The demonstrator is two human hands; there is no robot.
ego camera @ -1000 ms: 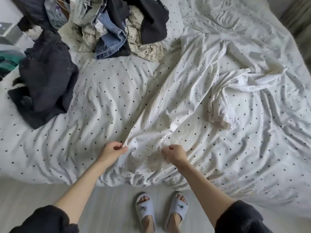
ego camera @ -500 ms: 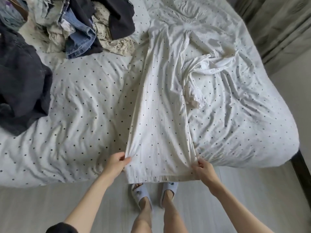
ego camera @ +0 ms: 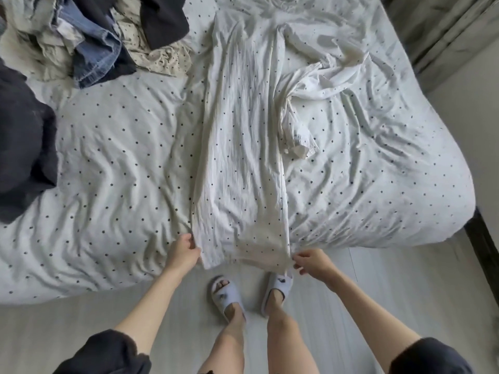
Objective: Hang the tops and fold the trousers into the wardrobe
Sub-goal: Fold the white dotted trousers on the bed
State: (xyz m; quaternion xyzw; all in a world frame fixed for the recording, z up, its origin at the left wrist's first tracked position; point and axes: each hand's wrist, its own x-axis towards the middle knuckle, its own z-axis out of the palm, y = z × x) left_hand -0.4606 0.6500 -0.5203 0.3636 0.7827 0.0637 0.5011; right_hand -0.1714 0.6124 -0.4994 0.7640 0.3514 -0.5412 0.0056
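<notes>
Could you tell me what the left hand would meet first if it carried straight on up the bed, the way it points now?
Probably the white dotted trousers, whose hem corner the left hand already grips; just beside lies the dotted bedsheet.

Left hand (ego camera: 185, 252) bare, no rings or watch seen. Right hand (ego camera: 310, 261) bare too. Forearms uncovered; dark charcoal sleeves (ego camera: 108, 352) bunched near elbows, loose fabric. Legs bare. Pale lilac-white open-toe slippers (ego camera: 225, 295), wide strap, small dark motif on each strap.
</notes>
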